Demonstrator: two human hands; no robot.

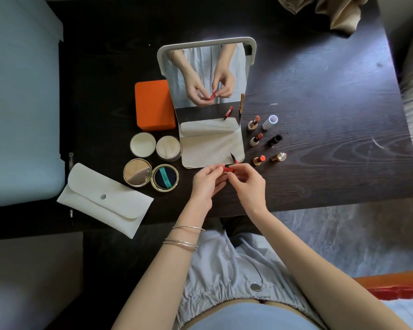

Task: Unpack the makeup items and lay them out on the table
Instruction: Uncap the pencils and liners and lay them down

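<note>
Both of my hands meet just in front of the mirror's base, holding a small red tube [229, 168]. My left hand [206, 184] pinches its left end and my right hand [247, 184] grips its right end. A thin red liner pen [233, 159] with a dark tip lies just beyond my fingers on the mirror's white base. Three opened lipsticks [254, 122] stand in a column to the right, each with its cap [271, 121] beside it. An open powder jar [168, 147], its lid [142, 144] and an open gold cushion compact [165, 178] sit to the left.
A white standing mirror [206, 75] rises at the middle of the dark wooden table [332, 120]. An orange box [153, 104] stands to its left. A white snap pouch [104, 198] lies at the near left edge. A pale blue chair is at far left.
</note>
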